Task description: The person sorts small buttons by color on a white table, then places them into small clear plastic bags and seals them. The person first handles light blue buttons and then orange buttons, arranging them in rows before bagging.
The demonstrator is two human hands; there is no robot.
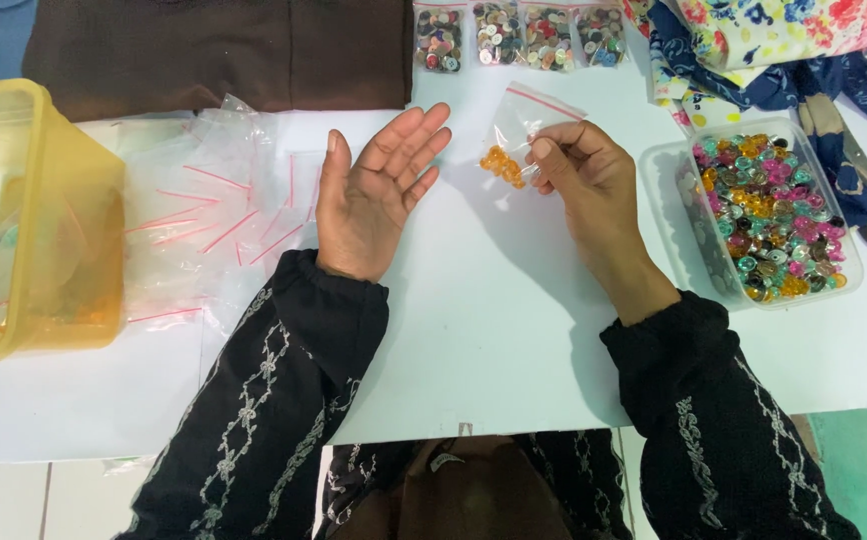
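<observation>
Small clear plastic zip bag with orange buttons (pixel 516 140) pinched in right hand (pixel 584 180), tilted up-right. Left hand (pixel 374 190) spread flat, palm up, empty, just left of bag.

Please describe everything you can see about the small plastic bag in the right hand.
The small plastic bag is clear and thin, with a red line along its top edge. It holds a cluster of orange buttons at its lower end. The right hand pinches it by the fingertips, tilted just above the white table. The open left hand does not touch it.
</observation>
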